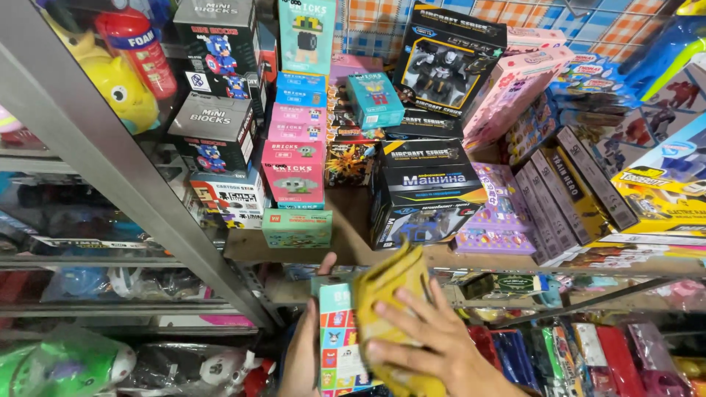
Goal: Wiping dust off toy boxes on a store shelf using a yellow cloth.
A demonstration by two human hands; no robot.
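The left hand grips a small box by its edge, below the shelf. The right hand, fingers spread flat, presses a yellow cloth against the box front. The wiping looks under way; the box is not yet on the shelf, where a gap shows beside the green box.

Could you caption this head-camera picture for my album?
Left hand holds a colourful toy box; right hand presses a yellow cloth against it.
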